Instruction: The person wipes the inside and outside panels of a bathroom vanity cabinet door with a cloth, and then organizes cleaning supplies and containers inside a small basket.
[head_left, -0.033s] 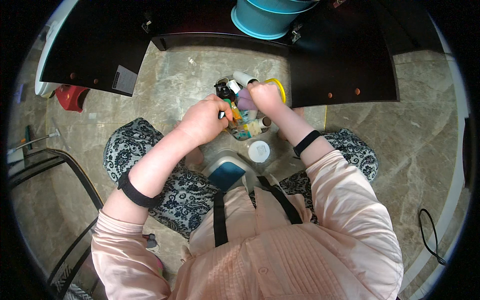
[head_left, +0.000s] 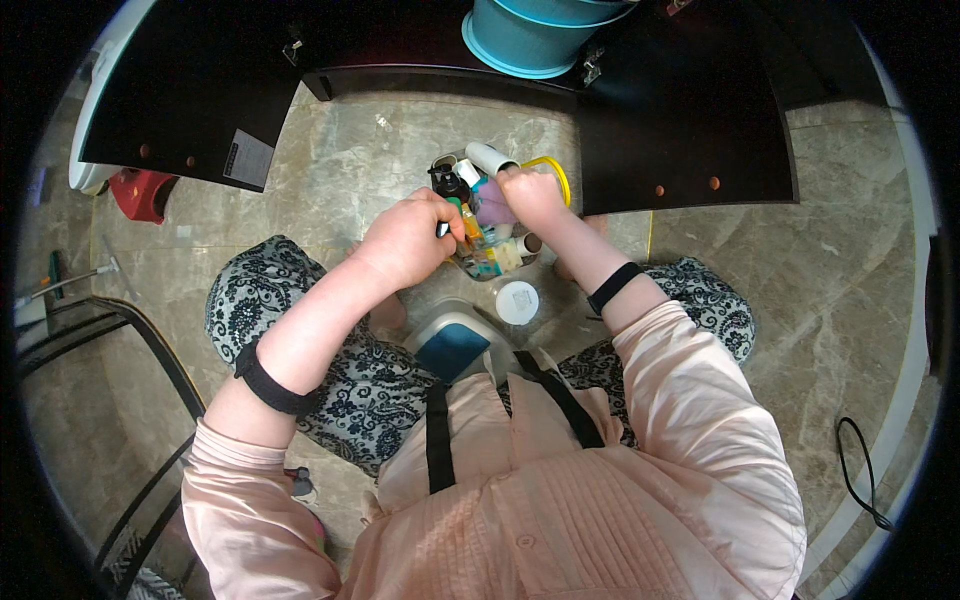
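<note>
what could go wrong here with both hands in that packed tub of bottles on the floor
1. The tub is crammed, so pulling one small bottle out could tip its neighbours onto the floor.
2. The white round lid lies loose by the knees and could get knocked away.
3. Left hand and right hand crowd each other, hiding what sits beneath.

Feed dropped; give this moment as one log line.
left hand: in bin | right hand: on purple item | lid: on floor

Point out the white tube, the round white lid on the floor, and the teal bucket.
white tube [head_left: 492,158], head view, middle of its body.
round white lid [head_left: 517,301], head view, centre of its top.
teal bucket [head_left: 530,35], head view, ribbed outer wall.
</note>
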